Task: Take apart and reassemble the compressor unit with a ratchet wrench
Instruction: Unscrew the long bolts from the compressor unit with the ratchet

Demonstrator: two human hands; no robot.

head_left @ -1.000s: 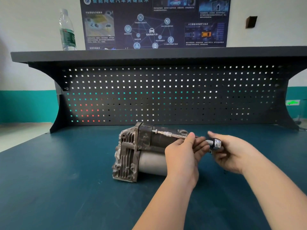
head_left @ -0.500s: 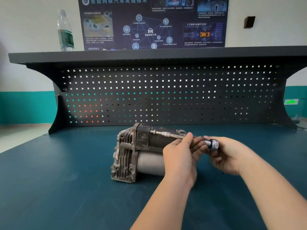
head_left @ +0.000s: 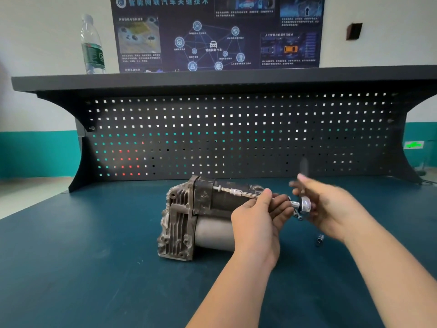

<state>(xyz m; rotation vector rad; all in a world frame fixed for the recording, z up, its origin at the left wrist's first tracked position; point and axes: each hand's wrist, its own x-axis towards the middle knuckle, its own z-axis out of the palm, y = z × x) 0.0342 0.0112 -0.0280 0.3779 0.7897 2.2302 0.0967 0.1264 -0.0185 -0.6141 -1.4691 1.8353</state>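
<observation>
Head view: compressor unit (head_left: 201,216) lies on the bench (head_left: 71,268), long axis left-right, finned end left. Our left hand (head_left: 257,216) pinches the ratchet wrench (head_left: 303,205) extension, running left-right into its top. Right hand (head_left: 331,209) blurred, grip unclear.

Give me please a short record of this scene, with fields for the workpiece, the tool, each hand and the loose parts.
workpiece: compressor unit, lying on the blue bench
tool: ratchet wrench, its extension reaching the unit's top
left hand: fingers curled around the extension
right hand: at the ratchet head, blurred, grip unclear
loose parts: small bolts on the bench under the right hand
</observation>
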